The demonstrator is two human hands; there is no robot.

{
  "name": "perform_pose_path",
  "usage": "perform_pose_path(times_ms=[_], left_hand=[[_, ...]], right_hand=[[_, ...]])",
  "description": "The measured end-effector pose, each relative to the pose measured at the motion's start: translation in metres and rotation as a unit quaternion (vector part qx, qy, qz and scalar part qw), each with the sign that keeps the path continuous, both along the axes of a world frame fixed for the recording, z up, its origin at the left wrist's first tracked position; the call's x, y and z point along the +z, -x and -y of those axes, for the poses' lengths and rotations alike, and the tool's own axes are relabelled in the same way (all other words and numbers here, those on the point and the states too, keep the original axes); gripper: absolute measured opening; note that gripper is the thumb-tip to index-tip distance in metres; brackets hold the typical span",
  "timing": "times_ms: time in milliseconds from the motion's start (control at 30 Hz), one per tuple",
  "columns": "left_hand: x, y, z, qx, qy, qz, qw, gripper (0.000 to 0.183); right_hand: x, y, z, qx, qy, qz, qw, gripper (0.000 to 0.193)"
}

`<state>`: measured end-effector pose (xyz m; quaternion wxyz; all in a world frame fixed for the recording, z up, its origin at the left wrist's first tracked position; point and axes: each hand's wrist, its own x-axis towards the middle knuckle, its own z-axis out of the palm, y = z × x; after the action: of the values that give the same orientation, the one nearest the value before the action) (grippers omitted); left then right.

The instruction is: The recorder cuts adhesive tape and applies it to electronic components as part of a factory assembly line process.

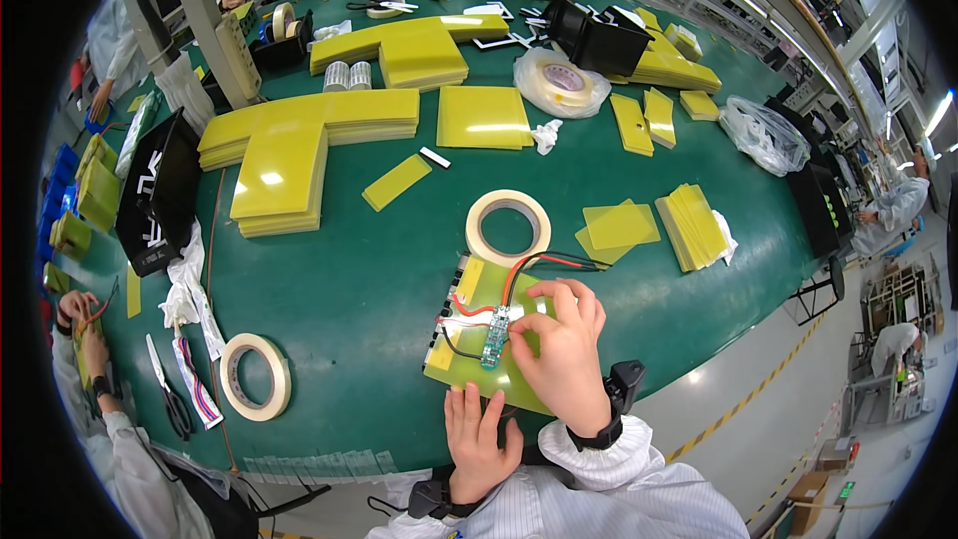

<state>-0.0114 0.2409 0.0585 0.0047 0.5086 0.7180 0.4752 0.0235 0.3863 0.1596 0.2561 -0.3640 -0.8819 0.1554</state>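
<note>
A battery pack point(471, 376) wrapped in yellow-green sheet lies on the bench in front of me. On top of it sits a narrow green circuit board point(495, 339), with red and black wires point(519, 277) running from its far end and thinner ones to its left. My right hand point(561, 351) reaches over the pack, thumb and index finger closed at the board's right edge; the exact contact is partly hidden. My left hand point(481, 442) rests at the pack's near edge, fingers stretched out, holding nothing.
Just beyond the pack lies a masking tape roll point(508, 201); another tape roll point(254, 351) is at left, near scissors point(172, 401) and a striped tube point(197, 386). Stacked yellow sheets point(284, 172) and black bins point(160, 195) stand farther off. A co-worker's hands point(92, 339) work at far left.
</note>
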Motion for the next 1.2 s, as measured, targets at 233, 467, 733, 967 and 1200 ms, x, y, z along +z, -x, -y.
perform_pose_path(times_ms=[233, 467, 733, 967, 1200], left_hand=[[-0.002, 0.002, -0.001, 0.001, 0.004, 0.000, 1.000, 0.055], [0.003, 0.004, 0.004, -0.023, 0.010, 0.011, 1.000, 0.057], [0.030, 0.039, -0.011, 0.038, -0.101, 0.378, 0.919, 0.050], [0.021, 0.038, -0.016, 0.041, -0.068, 0.352, 0.933, 0.051], [0.013, 0.010, -0.009, 0.056, -0.043, 0.273, 0.959, 0.049]], right_hand=[[0.000, 0.009, 0.014, -0.062, 0.007, -0.002, 0.998, 0.006], [-0.002, -0.020, 0.012, 0.025, 0.100, -0.068, 0.992, 0.027], [-0.055, -0.097, 0.049, 0.035, 0.192, -0.166, 0.967, 0.098], [-0.074, -0.091, 0.046, -0.045, 0.009, -0.072, 0.996, 0.089], [-0.078, -0.103, 0.016, -0.084, -0.075, -0.104, 0.988, 0.086]])
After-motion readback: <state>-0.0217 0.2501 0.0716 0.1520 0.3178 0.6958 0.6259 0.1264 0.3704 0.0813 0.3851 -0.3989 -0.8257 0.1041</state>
